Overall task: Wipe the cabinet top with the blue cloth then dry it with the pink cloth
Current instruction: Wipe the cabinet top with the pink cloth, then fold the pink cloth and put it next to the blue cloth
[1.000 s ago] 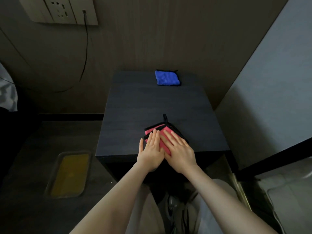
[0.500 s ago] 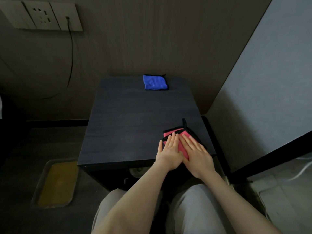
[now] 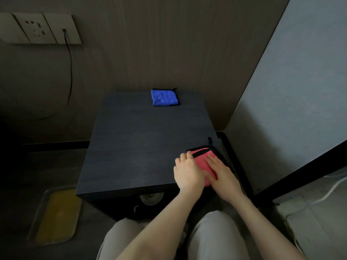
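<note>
The folded pink cloth (image 3: 201,158), edged in black, lies at the near right corner of the dark cabinet top (image 3: 140,147). My right hand (image 3: 221,173) lies flat on it with straight fingers. My left hand (image 3: 187,173) is at the cloth's left edge, its fingers curled onto that edge. The folded blue cloth (image 3: 164,98) sits by itself at the far edge of the top, right of centre, well away from both hands.
A brown wall stands right behind the cabinet, with a socket plate (image 3: 37,29) and a hanging black cable (image 3: 70,72) at upper left. A grey panel (image 3: 300,91) rises close on the right. A yellow tray (image 3: 56,216) lies on the floor at left.
Both hands have slid the pink cloth from the middle of the near edge to the near right corner. My left fingers, flat before, now curl on the cloth's edge.
</note>
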